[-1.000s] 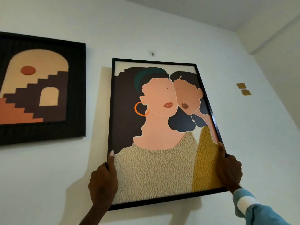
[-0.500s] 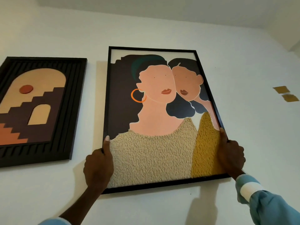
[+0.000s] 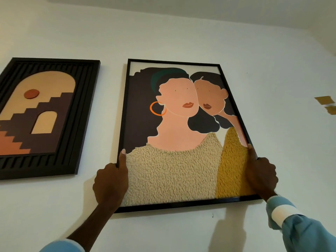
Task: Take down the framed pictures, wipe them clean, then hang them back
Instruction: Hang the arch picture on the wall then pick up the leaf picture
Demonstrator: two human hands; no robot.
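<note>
Noting staircase picture (image 3: pixel 41 115) hanging on white wall (image 3: pixel 163 33) at left of frame. Gripping left edge of portrait picture (image 3: pixel 181 133) with left hand (image 3: pixel 111 180), thumb lying up along the black frame, other fingers hidden behind. Holding portrait picture up against wall at centre, just beside staircase picture, not touching it. Gripping right edge near lower right corner with right hand (image 3: pixel 260 175), thumb on front. Noting two gold patches (image 3: pixel 327 104) at far right.

Portrait picture (image 3: pixel 174 135): glossy black frame, nubbly textured sweaters; wall (image 3: pixel 181 37) matt.
</note>
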